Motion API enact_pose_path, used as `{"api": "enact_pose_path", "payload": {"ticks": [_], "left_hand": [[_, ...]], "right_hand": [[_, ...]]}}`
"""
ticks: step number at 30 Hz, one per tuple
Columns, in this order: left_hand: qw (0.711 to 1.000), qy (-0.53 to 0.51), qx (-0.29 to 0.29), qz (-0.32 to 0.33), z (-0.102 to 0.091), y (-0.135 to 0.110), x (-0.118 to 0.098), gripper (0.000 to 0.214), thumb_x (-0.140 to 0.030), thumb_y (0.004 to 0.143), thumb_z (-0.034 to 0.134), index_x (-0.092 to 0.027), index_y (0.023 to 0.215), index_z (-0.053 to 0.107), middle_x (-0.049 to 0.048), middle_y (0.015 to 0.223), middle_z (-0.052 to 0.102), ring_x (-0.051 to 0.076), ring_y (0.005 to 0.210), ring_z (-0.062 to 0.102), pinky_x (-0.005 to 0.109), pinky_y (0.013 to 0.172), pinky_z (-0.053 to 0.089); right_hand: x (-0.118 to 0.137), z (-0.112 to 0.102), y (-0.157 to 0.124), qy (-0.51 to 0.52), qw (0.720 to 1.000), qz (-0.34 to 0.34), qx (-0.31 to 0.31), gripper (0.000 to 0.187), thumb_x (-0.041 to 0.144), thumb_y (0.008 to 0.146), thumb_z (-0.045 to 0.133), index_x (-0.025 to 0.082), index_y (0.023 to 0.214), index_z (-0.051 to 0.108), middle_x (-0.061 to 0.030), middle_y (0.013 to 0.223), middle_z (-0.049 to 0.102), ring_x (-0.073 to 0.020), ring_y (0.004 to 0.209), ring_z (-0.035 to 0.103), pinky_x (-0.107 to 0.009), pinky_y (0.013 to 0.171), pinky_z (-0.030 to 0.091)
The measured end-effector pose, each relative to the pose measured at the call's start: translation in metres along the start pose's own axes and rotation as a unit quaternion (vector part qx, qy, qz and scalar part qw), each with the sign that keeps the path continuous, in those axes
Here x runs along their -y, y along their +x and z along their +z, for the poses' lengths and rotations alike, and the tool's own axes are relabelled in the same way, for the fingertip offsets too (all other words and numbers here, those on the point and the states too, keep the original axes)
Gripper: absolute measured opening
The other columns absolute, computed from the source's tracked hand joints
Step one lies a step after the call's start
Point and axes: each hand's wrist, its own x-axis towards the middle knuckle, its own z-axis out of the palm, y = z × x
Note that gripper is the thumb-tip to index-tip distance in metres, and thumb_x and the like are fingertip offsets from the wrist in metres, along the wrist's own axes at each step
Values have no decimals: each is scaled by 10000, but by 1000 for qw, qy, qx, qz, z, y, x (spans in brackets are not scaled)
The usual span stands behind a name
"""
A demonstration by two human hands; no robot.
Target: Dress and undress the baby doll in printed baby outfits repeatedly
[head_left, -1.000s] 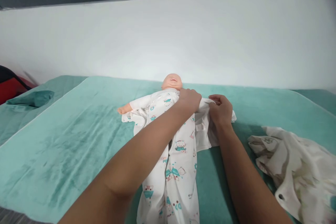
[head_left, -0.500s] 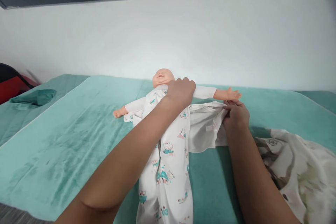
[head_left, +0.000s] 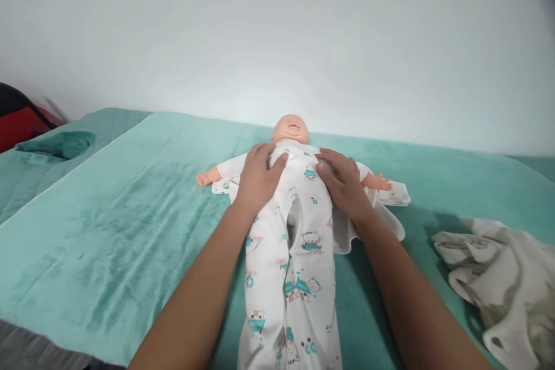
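A baby doll (head_left: 289, 129) lies face up, both arms stretched outward. White printed pants (head_left: 299, 277) cover its body from the chest down to the bottom of the view. My left hand (head_left: 260, 176) rests on one side of the chest, thumb and fingers apart. Across from it, my right hand (head_left: 344, 182) lies on the other side with its fingers spread. Both touch the cloth and the doll's sides. Under the doll, a white printed shirt (head_left: 394, 193) is laid out, one sleeve end showing past the doll's hand.
A teal blanket (head_left: 108, 231) covers the surface. Crumpled off-white clothing (head_left: 503, 277) with a snap lies at the right. A small teal pillow (head_left: 56, 145) and a red and black object (head_left: 19, 118) are at the far left. Behind stands a white wall (head_left: 277, 46).
My right hand has let go of the white shirt at the side and moved onto the doll's chest. My left hand has shifted from the doll's shoulder to its other side.
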Motion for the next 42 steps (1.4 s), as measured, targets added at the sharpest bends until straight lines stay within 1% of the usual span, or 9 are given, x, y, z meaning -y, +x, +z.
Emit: {"api": "enact_pose_path", "payload": {"ticks": [2,5,9,16,23,29,32,36,42], "left_hand": [[998,-52,-4,-29,-1,-3,15,263,-369,930,558,-202,1130,597,84,1262,589,197,1206,556,337,1081,408],[998,-66,-11,-13,3,-6,21,232,-362,905,607,-204,1073,578,78,1218,583,194,1183,548,338,1064,412],[996,-33,-42,65,8,-11,16,158,-342,909,626,-208,935,546,69,1169,597,200,1145,534,344,1026,417],[984,109,-75,122,9,-24,14,346,-406,1035,341,-215,819,532,60,893,622,211,919,550,357,837,409],[951,165,-150,213,15,-30,20,467,-418,1053,225,-197,773,525,21,699,555,174,704,524,332,707,365],[927,206,-148,276,13,-38,19,501,-411,1057,206,-195,761,547,18,688,561,153,645,512,310,675,349],[923,217,-146,282,12,-41,20,496,-397,1059,218,-191,757,552,21,692,567,149,653,523,307,682,348],[927,213,-154,266,13,-43,21,476,-384,1062,246,-184,766,561,21,692,594,148,652,535,314,684,339],[945,218,-134,203,10,-51,25,459,-408,1050,319,-183,756,591,27,663,629,160,647,572,332,660,309]], "right_hand": [[5,6,-3,7,1000,0,25,362,533,909,530,302,1170,628,-50,1377,596,-260,1319,489,-571,1186,130],[1,7,-4,36,999,5,33,387,543,862,594,294,1159,594,-57,1389,575,-266,1315,480,-541,1156,239],[-1,5,-4,58,997,16,56,356,513,809,656,280,1061,561,-53,1417,535,-269,1310,469,-493,1101,345],[11,6,-10,60,998,-35,7,281,450,772,696,247,861,523,-78,1364,491,-275,1328,443,-444,1079,373],[10,5,-21,67,993,-92,10,276,441,810,697,269,991,578,-83,1320,471,-288,1312,433,-490,1101,349],[14,5,-31,67,991,-117,9,313,420,854,651,274,1128,610,-101,1317,493,-297,1321,431,-516,1137,313],[15,5,-32,76,989,-125,35,263,426,867,641,280,1086,637,-91,1313,522,-290,1315,442,-521,1145,299],[15,6,-33,86,989,-121,13,197,437,853,657,252,917,628,-87,1201,542,-280,1212,496,-486,1077,362],[17,4,-41,10,992,-118,-46,334,424,892,615,220,650,506,-15,769,498,-203,821,481,-361,772,383]]}}
